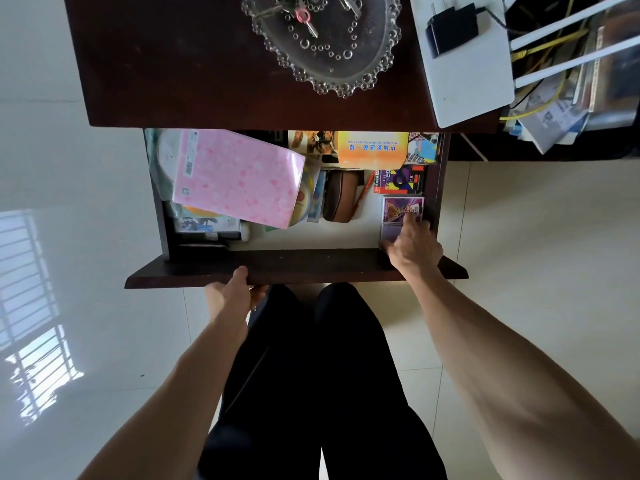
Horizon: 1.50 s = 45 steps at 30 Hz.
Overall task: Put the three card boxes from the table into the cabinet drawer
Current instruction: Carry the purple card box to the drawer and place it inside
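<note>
The right hand (414,245) reaches into the right front corner of the open drawer (294,268). Its forefinger (408,220) lies stretched on the far purple box (398,207). The palm covers most of the near purple box (388,232), with the thumb at that box's left edge. Whether the hand grips this box or only rests on it I cannot tell. The two purple boxes lie flat, one just behind the other, against the drawer's right wall. A printed box (398,180) in purple, red and yellow lies just beyond them, along the same wall. The left hand (230,294) grasps the drawer's dark front panel left of its middle, thumb on the top edge and fingers curled beneath. Further into the drawer, an orange box (372,148) sits at the back, partly under the worktop's edge. A brown case (341,200) lies near the middle, and a pink packet (239,178) lies tilted over discs and papers on the left. Above the drawer, the dark wooden worktop (173,64) carries a glass dish (377,64) with a beaded rim that holds keys (304,17). To the dish's right, a white router (464,77) lies on the worktop with a black adapter (452,29) on top of it. The person's legs (311,375), in black, stand below the drawer on a pale tiled floor (69,150).
</note>
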Available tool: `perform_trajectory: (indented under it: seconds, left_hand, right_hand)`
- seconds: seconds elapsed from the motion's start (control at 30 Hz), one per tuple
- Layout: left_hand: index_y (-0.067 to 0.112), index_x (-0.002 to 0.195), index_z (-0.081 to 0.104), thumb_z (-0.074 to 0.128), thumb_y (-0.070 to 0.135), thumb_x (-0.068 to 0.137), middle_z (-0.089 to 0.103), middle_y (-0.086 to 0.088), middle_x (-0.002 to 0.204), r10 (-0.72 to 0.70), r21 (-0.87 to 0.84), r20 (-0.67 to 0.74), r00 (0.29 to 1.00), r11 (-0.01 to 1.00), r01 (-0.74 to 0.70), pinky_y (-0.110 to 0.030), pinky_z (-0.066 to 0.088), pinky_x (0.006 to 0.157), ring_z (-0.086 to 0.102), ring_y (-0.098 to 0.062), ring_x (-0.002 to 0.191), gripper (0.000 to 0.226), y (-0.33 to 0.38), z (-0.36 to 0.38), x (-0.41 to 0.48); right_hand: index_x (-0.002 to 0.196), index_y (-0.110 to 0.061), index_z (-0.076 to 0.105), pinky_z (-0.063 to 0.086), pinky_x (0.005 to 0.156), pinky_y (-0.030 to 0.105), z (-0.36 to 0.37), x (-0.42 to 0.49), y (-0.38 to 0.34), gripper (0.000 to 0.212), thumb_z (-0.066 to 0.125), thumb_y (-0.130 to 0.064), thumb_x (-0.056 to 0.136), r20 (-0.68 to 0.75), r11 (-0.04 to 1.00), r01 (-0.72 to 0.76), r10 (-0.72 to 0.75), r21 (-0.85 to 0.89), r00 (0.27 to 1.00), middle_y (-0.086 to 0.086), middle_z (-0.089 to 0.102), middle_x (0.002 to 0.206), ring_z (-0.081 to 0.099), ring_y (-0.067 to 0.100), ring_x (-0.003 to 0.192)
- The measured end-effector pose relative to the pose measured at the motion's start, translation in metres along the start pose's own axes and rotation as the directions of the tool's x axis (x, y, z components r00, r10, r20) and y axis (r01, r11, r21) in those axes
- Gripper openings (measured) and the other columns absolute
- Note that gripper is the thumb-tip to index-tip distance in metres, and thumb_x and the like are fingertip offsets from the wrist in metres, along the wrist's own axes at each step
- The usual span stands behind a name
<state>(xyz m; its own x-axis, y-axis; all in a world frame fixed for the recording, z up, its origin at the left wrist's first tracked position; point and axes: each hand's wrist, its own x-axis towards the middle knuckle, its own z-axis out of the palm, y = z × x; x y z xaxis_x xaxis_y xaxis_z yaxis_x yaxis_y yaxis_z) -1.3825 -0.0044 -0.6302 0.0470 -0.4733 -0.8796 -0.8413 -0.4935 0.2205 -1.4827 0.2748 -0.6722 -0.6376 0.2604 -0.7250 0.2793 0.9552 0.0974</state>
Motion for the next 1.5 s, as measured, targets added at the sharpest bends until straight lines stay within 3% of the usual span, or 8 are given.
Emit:
perform_trajectory:
  seconds: [0.23, 0.33, 0.43, 0.6, 0.77, 1.07, 1.37, 1.5]
  left_hand:
    - [0.009, 0.075, 0.050, 0.062, 0.024, 0.091, 0.066, 0.000, 0.042, -0.004, 0.038, -0.015, 1.000, 0.999, 0.004, -0.029, 0.056, 0.057, 0.066, -0.017, 0.044, 0.024, 0.000, 0.000, 0.000]
    - [0.005, 0.079, 0.051, 0.062, 0.022, 0.093, 0.069, -0.005, 0.047, -0.042, 0.009, 0.030, 0.999, 0.999, 0.042, -0.031, 0.057, 0.059, 0.067, -0.021, 0.049, 0.024, 0.007, -0.005, -0.006]
    - [-0.003, 0.092, 0.055, 0.060, 0.016, 0.095, 0.072, -0.018, 0.076, -0.109, -0.053, 0.085, 0.990, 0.992, 0.114, -0.028, 0.060, 0.055, 0.069, -0.023, 0.053, 0.021, 0.020, -0.015, -0.019]
    - [-0.010, 0.117, 0.052, 0.051, 0.000, 0.096, 0.063, -0.030, 0.120, -0.122, -0.161, 0.116, 0.986, 0.977, 0.140, -0.032, 0.063, 0.064, 0.069, -0.033, 0.078, 0.024, 0.033, -0.038, -0.037]
    - [-0.004, 0.113, 0.055, 0.054, 0.002, 0.095, 0.067, -0.025, 0.117, -0.115, -0.179, 0.061, 0.991, 0.976, 0.124, -0.039, 0.060, 0.084, 0.072, -0.035, 0.085, 0.019, 0.035, -0.054, -0.033]
    - [0.009, 0.125, 0.052, 0.052, 0.008, 0.096, 0.075, -0.011, 0.100, -0.101, -0.192, -0.008, 0.995, 0.976, 0.098, -0.037, 0.063, 0.075, 0.077, -0.025, 0.071, 0.029, 0.031, -0.054, -0.017]
    - [0.004, 0.120, 0.055, 0.047, 0.003, 0.098, 0.073, -0.016, 0.102, -0.121, -0.200, 0.008, 0.993, 0.972, 0.120, -0.039, 0.063, 0.072, 0.076, -0.026, 0.064, 0.023, 0.034, -0.051, -0.015]
    - [0.005, 0.121, 0.056, 0.047, 0.003, 0.097, 0.074, -0.016, 0.105, -0.117, -0.192, -0.014, 0.993, 0.975, 0.112, -0.039, 0.063, 0.078, 0.077, -0.029, 0.071, 0.025, 0.032, -0.052, -0.011]
  right_hand:
    - [0.148, -0.018, 0.032, 0.052, 0.096, 0.052, -0.002, 0.007, 0.008, 0.082, 0.077, -0.045, 0.085, 0.050, 1.000, -0.003, 0.002, 0.012, 0.999, 0.016, 0.054, 0.132, 0.059, 0.036, 0.118]
    - [0.146, -0.017, 0.040, 0.053, 0.100, 0.050, -0.010, -0.005, 0.014, 0.072, 0.074, -0.044, 0.087, 0.095, 0.989, 0.014, -0.028, 0.145, 0.995, 0.013, 0.057, 0.135, 0.059, 0.033, 0.122]
    - [0.135, -0.014, 0.058, 0.054, 0.094, 0.036, -0.022, -0.032, 0.016, 0.053, 0.073, -0.039, 0.090, 0.029, 0.921, 0.050, -0.067, 0.387, 0.997, 0.009, 0.066, 0.129, 0.065, 0.027, 0.115]
    - [0.116, -0.009, 0.071, 0.060, 0.084, 0.037, -0.024, -0.088, 0.024, 0.036, 0.073, -0.036, 0.091, 0.127, 0.597, -0.183, 0.136, 0.781, 0.983, 0.004, 0.077, 0.102, 0.074, 0.014, 0.081]
    - [0.120, -0.004, 0.065, 0.058, 0.054, 0.023, -0.002, -0.112, 0.042, 0.036, 0.071, -0.029, 0.095, 0.479, 0.174, -0.556, 0.346, 0.813, 0.807, 0.007, 0.076, 0.090, 0.075, 0.014, 0.072]
    - [0.131, -0.003, 0.056, 0.062, 0.059, 0.023, 0.006, -0.101, 0.036, 0.027, 0.050, -0.012, 0.106, 0.551, -0.195, -0.520, 0.174, 0.831, 0.816, 0.006, 0.081, 0.084, 0.080, 0.019, 0.081]
    - [0.117, -0.008, 0.056, 0.061, 0.068, 0.027, 0.002, -0.096, 0.043, 0.013, 0.051, -0.014, 0.106, 0.554, -0.158, -0.535, 0.128, 0.830, 0.822, 0.014, 0.078, 0.101, 0.079, 0.023, 0.089]
    - [0.094, -0.008, 0.061, 0.062, 0.057, 0.022, -0.004, -0.094, 0.038, 0.014, 0.056, -0.017, 0.104, 0.559, -0.118, -0.546, 0.189, 0.829, 0.807, 0.011, 0.079, 0.087, 0.080, 0.019, 0.076]
